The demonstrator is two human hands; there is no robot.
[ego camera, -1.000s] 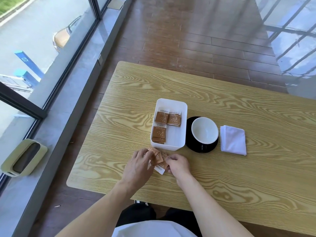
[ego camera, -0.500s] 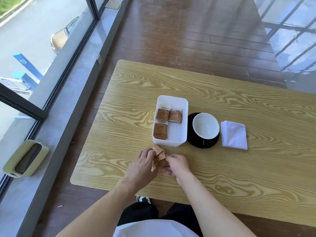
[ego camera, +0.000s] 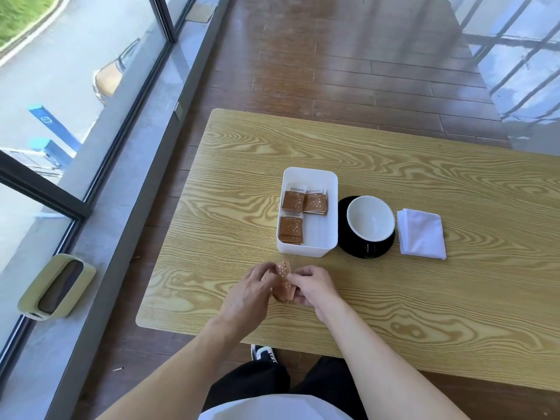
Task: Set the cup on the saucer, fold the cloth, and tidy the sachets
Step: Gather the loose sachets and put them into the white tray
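Note:
A small stack of brown sachets (ego camera: 284,281) is held upright between my left hand (ego camera: 247,294) and my right hand (ego camera: 313,286), just above the wooden table (ego camera: 394,298) near its front edge. Both hands pinch the stack from either side. Behind them stands a white rectangular box (ego camera: 327,207) with several brown sachets (ego camera: 298,212) lying inside. To its right a white cup (ego camera: 371,218) sits on a black saucer (ego camera: 354,247). A folded white cloth (ego camera: 421,233) lies flat right of the saucer.
The table's left edge borders a grey window ledge (ego camera: 127,189) carrying a pale green container (ego camera: 56,287). Dark wooden floor (ego camera: 348,71) stretches beyond the table. My dark-trousered legs and a shoe (ego camera: 263,353) show below the front edge.
The loose sachets that lay spread on the table under my hands have been gathered into one stack and lifted upright between both hands. Box, cup and cloth have not moved.

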